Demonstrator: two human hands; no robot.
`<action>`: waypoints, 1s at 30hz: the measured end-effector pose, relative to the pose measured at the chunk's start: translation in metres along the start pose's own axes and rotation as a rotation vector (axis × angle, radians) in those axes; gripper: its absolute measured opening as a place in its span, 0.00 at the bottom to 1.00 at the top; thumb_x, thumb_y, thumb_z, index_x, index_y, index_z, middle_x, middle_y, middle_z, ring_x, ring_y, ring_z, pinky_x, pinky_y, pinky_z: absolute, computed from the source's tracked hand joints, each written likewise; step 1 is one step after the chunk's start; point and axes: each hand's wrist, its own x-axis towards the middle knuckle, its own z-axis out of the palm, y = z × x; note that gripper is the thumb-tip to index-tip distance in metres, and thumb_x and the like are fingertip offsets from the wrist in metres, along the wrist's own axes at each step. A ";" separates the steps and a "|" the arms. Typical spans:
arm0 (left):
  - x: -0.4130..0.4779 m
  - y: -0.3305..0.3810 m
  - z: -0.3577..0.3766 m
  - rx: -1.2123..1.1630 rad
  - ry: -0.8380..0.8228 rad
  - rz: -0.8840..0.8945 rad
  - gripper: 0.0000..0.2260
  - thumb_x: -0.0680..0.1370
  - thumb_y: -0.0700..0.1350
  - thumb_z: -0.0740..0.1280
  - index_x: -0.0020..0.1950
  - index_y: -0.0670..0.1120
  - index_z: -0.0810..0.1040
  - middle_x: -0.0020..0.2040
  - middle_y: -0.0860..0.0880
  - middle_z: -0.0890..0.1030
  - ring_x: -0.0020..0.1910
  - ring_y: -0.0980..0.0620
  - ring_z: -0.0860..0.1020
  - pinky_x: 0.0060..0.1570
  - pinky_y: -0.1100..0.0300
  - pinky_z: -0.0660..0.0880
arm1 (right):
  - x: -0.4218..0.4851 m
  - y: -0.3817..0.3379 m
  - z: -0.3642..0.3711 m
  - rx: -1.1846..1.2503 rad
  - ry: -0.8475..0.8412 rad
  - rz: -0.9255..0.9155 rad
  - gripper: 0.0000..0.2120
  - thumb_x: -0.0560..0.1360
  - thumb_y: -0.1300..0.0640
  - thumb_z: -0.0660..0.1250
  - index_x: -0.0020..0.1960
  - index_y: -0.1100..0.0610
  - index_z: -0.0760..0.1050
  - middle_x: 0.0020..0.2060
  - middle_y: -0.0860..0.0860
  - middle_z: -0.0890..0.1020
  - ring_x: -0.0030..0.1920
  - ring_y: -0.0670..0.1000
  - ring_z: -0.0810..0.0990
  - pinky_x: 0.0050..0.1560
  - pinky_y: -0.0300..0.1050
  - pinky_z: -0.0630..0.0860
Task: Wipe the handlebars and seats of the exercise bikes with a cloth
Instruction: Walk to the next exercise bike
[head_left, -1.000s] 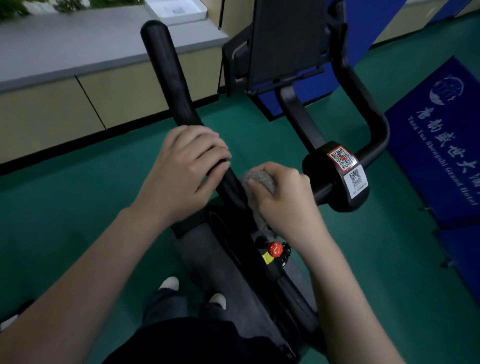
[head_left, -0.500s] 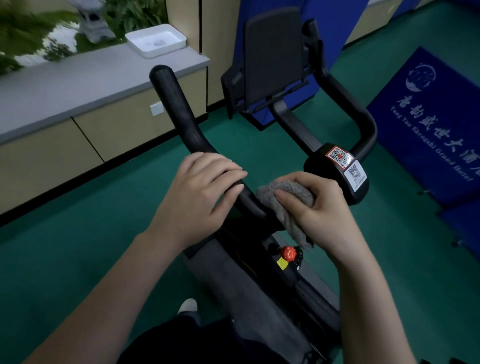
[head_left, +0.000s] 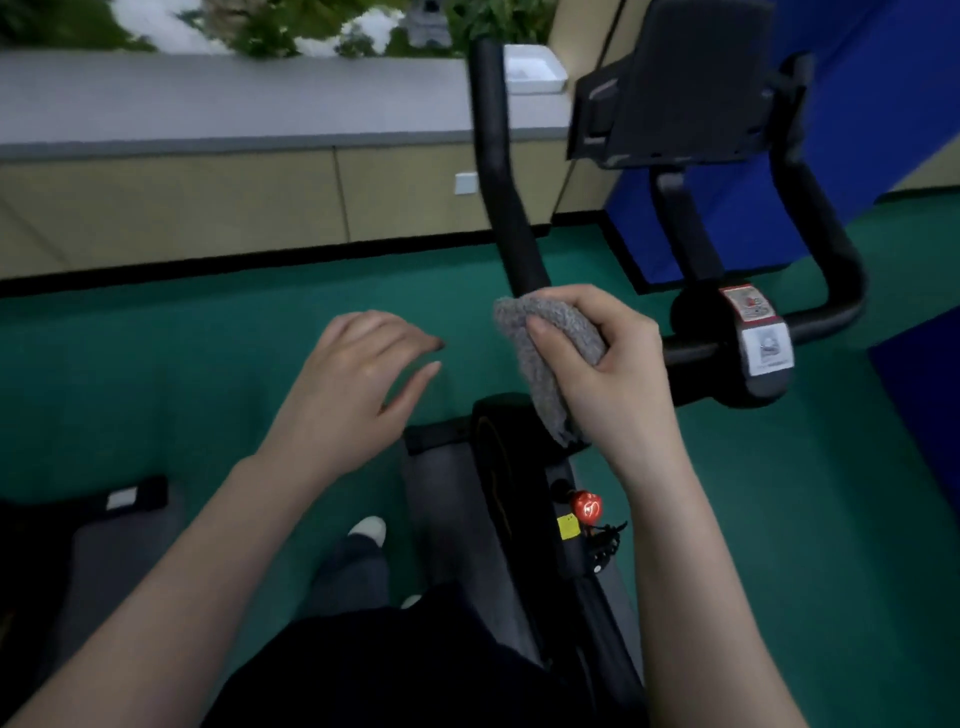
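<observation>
On the exercise bike (head_left: 576, 556), a grey cloth (head_left: 550, 358) is wrapped round the foot of the left handlebar (head_left: 498, 171), just where the upright black grip bends in toward the centre hub (head_left: 737, 343). The person's right hand (head_left: 613, 374) grasps it there, fingers curled over the far side and thumb pressed on the near face. That way the fabric hugs the tube all round rather than skimming one side. A loose tail hangs down toward the frame.

From that hold the likely stroke runs up the grip toward its rounded tip, which stands bare above the cloth. The left hand (head_left: 353, 384) hovers to the left of the bar, apart from it, fingers slack and spread, holding nothing. It seems to be held out of the cloth's path.

To the right, the hub with its two stickers joins the looping right bar (head_left: 818, 208), and a dark screen holder (head_left: 691, 83) rises on the far side. A red knob (head_left: 587, 508) sits on the frame nearer the person, below the right wrist. The seat is not in view, so that part of the job looks to lie ahead.

Beyond the bike a grey counter (head_left: 208, 98) runs along the far wall with a white tray (head_left: 535, 70) on it. Green floor (head_left: 156, 374) lies underneath, and a pale shoe (head_left: 370, 530) shows near.
</observation>
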 end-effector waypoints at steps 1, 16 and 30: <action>-0.010 -0.001 -0.001 0.010 -0.019 -0.041 0.16 0.79 0.50 0.58 0.55 0.42 0.80 0.50 0.48 0.82 0.53 0.45 0.78 0.58 0.53 0.67 | -0.002 0.000 0.004 -0.003 -0.031 -0.016 0.05 0.76 0.62 0.68 0.49 0.53 0.80 0.40 0.41 0.82 0.43 0.39 0.80 0.47 0.36 0.74; -0.230 -0.056 -0.013 0.126 -0.234 -0.881 0.22 0.80 0.57 0.59 0.71 0.48 0.69 0.67 0.48 0.75 0.68 0.48 0.69 0.69 0.55 0.61 | -0.050 -0.029 0.142 0.119 -0.579 -0.131 0.10 0.75 0.62 0.69 0.45 0.47 0.79 0.41 0.39 0.82 0.44 0.37 0.80 0.47 0.32 0.73; -0.470 -0.060 -0.087 0.119 -0.118 -1.326 0.23 0.80 0.60 0.56 0.72 0.52 0.66 0.70 0.52 0.71 0.70 0.51 0.66 0.68 0.56 0.58 | -0.194 -0.120 0.308 0.163 -0.975 -0.226 0.14 0.75 0.63 0.69 0.43 0.42 0.77 0.40 0.39 0.82 0.43 0.36 0.80 0.42 0.26 0.72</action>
